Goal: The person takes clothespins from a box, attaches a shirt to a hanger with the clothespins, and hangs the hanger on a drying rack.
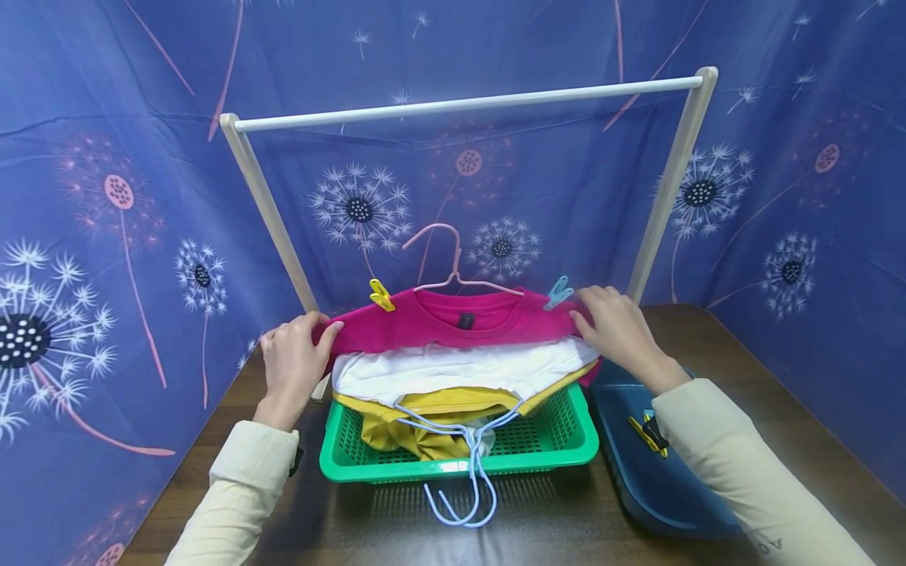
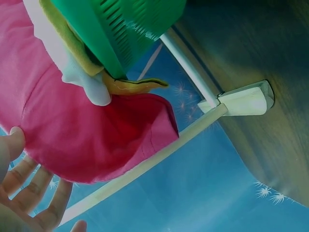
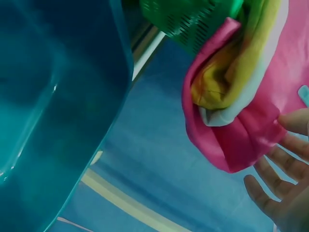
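Note:
A magenta shirt (image 1: 385, 332) lies spread over the green basket (image 1: 453, 472), a pink hanger (image 1: 456, 255) in its neck with the hook up. One yellow clothespin (image 1: 381, 295) and one light-blue clothespin (image 1: 559, 292) clip its shoulders. My left hand (image 1: 293, 362) pinches the left sleeve, thumb in front and fingers behind. At the other sleeve my right hand (image 1: 621, 326) pinches the cloth the same way. Below it lie a white garment (image 1: 460, 369) and a yellow garment (image 1: 453, 399); light-blue hangers (image 1: 473, 464) hang over the basket's front rim.
Behind the basket stands a rack with a white rail (image 1: 467, 104) and wooden posts (image 1: 668, 189). A dark blue tub (image 1: 672, 503) sits at the right, holding several clothespins (image 1: 646, 436). A blue dandelion-print cloth (image 1: 141, 63) surrounds the wooden table (image 1: 297, 503).

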The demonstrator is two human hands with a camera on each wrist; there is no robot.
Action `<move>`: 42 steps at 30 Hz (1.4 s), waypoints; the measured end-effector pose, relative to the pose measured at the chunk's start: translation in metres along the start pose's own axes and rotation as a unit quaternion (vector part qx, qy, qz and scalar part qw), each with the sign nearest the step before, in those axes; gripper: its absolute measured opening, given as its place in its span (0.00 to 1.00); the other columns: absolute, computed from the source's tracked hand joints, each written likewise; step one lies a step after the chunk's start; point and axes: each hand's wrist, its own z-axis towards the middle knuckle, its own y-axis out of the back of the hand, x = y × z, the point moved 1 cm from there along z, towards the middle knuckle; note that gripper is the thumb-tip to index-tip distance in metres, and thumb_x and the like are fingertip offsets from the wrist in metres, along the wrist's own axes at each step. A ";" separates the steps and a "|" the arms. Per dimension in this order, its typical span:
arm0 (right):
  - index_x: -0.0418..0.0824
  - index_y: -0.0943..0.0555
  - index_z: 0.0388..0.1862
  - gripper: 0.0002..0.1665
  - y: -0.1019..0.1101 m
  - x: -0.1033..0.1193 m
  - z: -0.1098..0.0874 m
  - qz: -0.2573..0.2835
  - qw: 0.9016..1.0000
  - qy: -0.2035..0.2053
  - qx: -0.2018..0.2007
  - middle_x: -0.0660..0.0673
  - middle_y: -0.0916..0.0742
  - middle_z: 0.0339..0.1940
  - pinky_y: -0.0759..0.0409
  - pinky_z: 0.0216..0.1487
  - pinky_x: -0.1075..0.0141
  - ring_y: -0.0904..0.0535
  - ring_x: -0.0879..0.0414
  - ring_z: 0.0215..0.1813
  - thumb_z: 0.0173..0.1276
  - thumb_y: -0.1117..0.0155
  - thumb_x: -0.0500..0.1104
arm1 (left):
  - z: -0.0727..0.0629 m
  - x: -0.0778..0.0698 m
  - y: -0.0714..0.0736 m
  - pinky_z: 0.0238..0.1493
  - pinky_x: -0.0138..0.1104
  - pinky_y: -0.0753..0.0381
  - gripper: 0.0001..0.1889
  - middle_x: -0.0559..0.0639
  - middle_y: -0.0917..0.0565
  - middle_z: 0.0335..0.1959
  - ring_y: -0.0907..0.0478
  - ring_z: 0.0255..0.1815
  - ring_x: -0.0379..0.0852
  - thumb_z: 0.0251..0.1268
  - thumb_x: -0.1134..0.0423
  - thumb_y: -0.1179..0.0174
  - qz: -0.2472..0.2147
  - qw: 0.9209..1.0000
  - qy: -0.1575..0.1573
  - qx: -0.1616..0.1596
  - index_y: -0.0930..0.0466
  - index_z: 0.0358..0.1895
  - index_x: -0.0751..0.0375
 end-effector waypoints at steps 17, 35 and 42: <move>0.35 0.19 0.36 0.12 -0.003 -0.004 0.004 -0.034 0.998 -0.004 -0.061 0.37 0.15 0.32 0.24 0.30 0.52 0.22 0.44 0.32 0.56 0.36 0.42 | 0.007 -0.001 0.001 0.46 0.54 0.35 0.13 0.59 0.16 0.31 0.22 0.33 0.59 0.58 0.54 0.39 0.011 1.000 -0.024 -0.004 0.19 0.34 0.62; 0.37 0.17 0.33 0.09 0.015 -0.003 0.021 -0.046 0.993 -0.023 -0.111 0.38 0.16 0.26 0.29 0.18 0.58 0.25 0.46 0.24 0.56 0.36 0.42 | 0.038 -0.010 0.011 0.43 0.54 0.34 0.14 0.60 0.18 0.27 0.21 0.31 0.60 0.60 0.54 0.41 0.028 0.998 -0.055 -0.002 0.22 0.33 0.64; 0.37 0.17 0.32 0.09 0.022 -0.005 0.029 -0.056 0.991 -0.024 -0.118 0.39 0.16 0.25 0.30 0.17 0.58 0.26 0.46 0.23 0.55 0.36 0.42 | 0.051 -0.015 0.017 0.43 0.54 0.35 0.15 0.61 0.19 0.27 0.21 0.30 0.59 0.61 0.54 0.43 0.036 0.997 -0.062 -0.003 0.22 0.33 0.64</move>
